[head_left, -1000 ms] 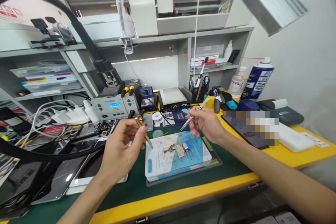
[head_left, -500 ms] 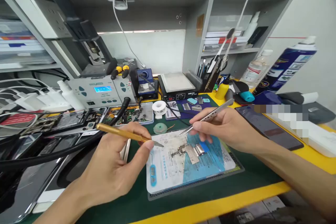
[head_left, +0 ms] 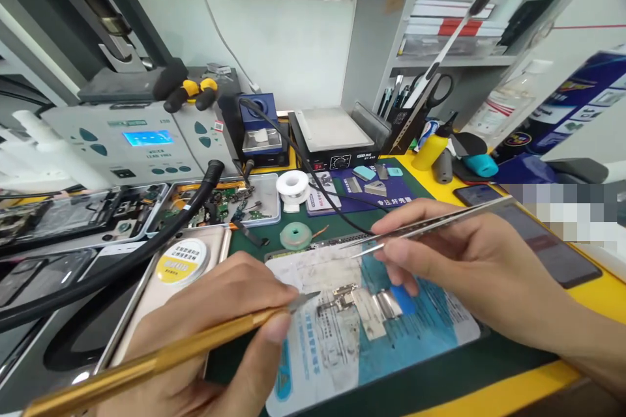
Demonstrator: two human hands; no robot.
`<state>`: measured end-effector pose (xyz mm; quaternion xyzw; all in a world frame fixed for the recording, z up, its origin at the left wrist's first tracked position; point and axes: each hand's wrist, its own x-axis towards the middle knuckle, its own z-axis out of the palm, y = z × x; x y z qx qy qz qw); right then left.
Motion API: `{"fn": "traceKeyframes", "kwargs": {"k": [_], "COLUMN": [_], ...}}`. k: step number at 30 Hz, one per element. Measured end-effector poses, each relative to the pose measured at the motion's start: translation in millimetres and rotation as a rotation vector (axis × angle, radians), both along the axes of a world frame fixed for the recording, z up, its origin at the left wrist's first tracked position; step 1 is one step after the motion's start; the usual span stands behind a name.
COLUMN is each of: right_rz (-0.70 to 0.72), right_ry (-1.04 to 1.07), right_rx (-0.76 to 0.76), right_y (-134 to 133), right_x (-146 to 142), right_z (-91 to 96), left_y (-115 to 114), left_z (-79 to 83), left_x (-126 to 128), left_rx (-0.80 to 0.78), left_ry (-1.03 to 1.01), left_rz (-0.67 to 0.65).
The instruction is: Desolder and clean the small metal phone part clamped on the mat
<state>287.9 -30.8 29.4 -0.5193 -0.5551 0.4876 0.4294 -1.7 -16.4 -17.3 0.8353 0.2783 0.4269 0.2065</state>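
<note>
Near edge: yellow table edge at the right. Left hand low on the left, thumb and fingers together, clamped on a gold-handled knife. Handle runs to the near left, blade points right. Tip sits just beside the left end of the flex part; can't tell if it touches anything.

Flex part lies on the white-and-blue pad, between the 2 hands: metal plate in the middle, small connector piece at its left end, silver ribbon and blue tab at its right. Pad is on a green mat.

Right hand is right of the part, fingers pinched on metal tweezers. The 2 tips are apart with a gap, pointing left, farther out than the part. Fingertips are near the blue tab; contact unclear.

Left of the pad: phone with round sticker, black hose running across that side. Past the pad: pale green coil, white spool, clear tray of small boards to the spool's left. Farther: grey station at left, display lit blue; hot plate in the middle; yellow bottle at right. Shelf at far right.
</note>
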Motion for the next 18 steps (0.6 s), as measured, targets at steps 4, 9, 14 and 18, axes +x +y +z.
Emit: {"fn": "traceKeyframes", "kwargs": {"k": [4,9,14,18], "right_rz": [0.057,0.078,0.115,0.167], "right_ry": [-0.065,-0.241,-0.268,-0.327], "right_rx": [0.003,0.294,0.366,0.421], "right_y": [-1.0,-1.1,-7.3,-9.6], "right_x": [2.4,3.0,-0.9,-2.0], "right_z": [2.3,-1.3,-6.9,-8.1], "left_y": [1.4,-0.6,-5.7,-13.1], "left_z": [-2.0,0.5,4.9,3.3], "left_x": [-2.8,-1.3,3.5,11.6], "left_rx": [-0.041,-0.063,-0.080,-0.101], "left_ry": [0.000,0.032,0.031,-0.037], "left_rz": [0.024,-0.003,0.024,0.119]}}
